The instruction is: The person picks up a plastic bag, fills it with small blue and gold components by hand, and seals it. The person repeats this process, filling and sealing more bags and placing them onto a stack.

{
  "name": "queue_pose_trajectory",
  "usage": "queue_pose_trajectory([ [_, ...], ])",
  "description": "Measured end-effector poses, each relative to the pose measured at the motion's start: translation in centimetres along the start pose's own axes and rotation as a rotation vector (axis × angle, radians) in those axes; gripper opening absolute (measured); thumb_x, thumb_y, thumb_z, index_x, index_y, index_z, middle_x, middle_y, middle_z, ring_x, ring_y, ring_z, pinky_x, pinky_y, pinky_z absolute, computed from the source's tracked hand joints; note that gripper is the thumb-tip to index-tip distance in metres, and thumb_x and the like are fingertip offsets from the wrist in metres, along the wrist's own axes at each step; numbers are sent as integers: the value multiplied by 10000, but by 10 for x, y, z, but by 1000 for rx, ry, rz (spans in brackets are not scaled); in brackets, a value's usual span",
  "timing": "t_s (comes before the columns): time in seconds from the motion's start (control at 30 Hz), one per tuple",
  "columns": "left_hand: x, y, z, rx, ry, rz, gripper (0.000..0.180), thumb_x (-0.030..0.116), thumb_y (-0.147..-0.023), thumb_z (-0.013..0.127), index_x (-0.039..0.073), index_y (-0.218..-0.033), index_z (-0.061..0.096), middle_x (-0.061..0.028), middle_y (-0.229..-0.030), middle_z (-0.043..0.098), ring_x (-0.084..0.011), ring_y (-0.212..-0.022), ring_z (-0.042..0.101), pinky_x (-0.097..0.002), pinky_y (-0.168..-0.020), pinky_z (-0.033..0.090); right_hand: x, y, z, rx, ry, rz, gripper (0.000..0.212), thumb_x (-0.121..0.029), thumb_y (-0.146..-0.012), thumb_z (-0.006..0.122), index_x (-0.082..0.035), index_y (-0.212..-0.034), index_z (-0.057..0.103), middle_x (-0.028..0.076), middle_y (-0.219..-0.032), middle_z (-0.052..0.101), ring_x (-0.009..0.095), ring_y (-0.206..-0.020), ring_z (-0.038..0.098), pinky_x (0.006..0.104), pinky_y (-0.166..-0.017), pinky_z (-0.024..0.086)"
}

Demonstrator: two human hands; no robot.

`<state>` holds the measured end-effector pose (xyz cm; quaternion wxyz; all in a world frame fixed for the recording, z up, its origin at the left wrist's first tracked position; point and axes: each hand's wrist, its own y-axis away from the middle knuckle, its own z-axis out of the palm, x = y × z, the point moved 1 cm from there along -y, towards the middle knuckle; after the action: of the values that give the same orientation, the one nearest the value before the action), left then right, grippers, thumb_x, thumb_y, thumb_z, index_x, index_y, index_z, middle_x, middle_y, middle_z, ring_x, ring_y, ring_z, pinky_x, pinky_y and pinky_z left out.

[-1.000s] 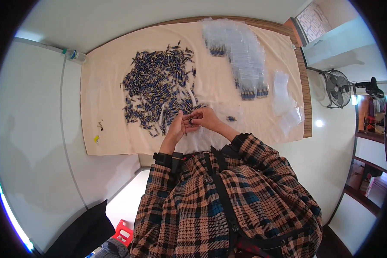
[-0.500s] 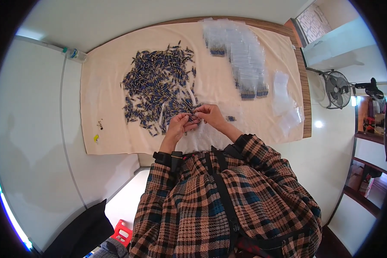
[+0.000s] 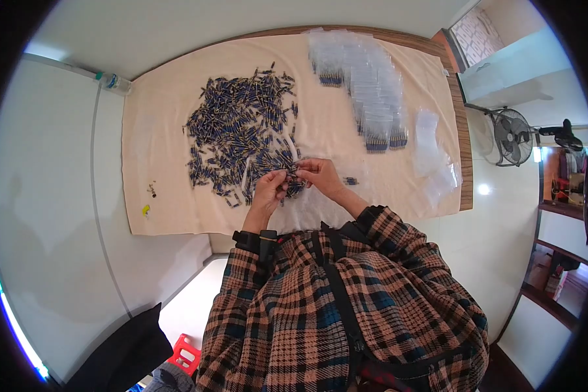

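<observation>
A large heap of small dark-blue and gold plug-like pieces (image 3: 238, 111) covers the left middle of the cloth. At its near right edge, my left hand (image 3: 268, 189) is closed, thumb and fingertips pinched together. My right hand (image 3: 319, 174) meets it from the right, its fingertips also pinched. A small dark piece seems to be between the fingertips, too small to make out well. More plug-like pieces lie right under both hands. Beside my right hand, a couple of loose plug-like pieces (image 3: 351, 180) rest on a clear plastic sheet (image 3: 307, 210).
Clear bags filled with rows of the pieces (image 3: 375, 98) overlap at the back right. Flat clear bags (image 3: 427, 140) lie at the right edge of the cream cloth (image 3: 157, 137). A plastic bottle (image 3: 116, 83) stands at the left corner, a yellow scrap (image 3: 146, 210) nearer. A fan (image 3: 513, 136) is beyond the table.
My left hand's lower fingers have curled in, uncovering more pieces beneath. Both hands stay in nearly the same place, fingertips close together.
</observation>
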<state>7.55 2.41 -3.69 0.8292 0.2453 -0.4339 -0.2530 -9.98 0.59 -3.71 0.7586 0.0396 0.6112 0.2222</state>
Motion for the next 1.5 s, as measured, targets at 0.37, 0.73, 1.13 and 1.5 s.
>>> queue_pose_trajectory([
  [0.37, -8, 0, 5, 2, 107, 70, 85, 143, -858, 610, 63, -868, 585, 20, -632, 515, -47, -499, 426, -175, -377, 272, 2, 3, 5, 15, -134, 118, 221, -59, -831, 602, 51, -1023, 590, 79, -833, 643, 133, -739, 643, 216, -542, 521],
  [0.73, -10, 0, 14, 54, -7, 50, 139, 178, -868, 601, 95, -770, 549, 33, -598, 456, -53, -489, 396, -187, -394, 271, -4, 3, 4, 37, -147, 39, 215, -70, -837, 596, 48, -1016, 603, 81, -843, 640, 127, -720, 631, 224, -566, 530],
  [1.13, 8, -1, 7, -70, 239, 23, 406, 368, -942, 423, -14, -1012, 540, -121, -841, 617, -221, -794, 608, -332, -720, 509, -39, -2, -10, -184, 317, 96, 195, -106, -808, 637, 37, -940, 624, 69, -775, 643, 90, -633, 600, 205, -491, 487],
  [1.5, 12, 2, 21, -70, 189, -9, 484, 430, -917, 444, -16, -1105, 469, -186, -1049, 567, -255, -981, 572, -364, -809, 505, -31, -9, 13, -139, 758, -446, 178, -89, -647, 649, -22, -812, 649, 136, -693, 633, 261, -548, 595, 322, -532, 481],
])
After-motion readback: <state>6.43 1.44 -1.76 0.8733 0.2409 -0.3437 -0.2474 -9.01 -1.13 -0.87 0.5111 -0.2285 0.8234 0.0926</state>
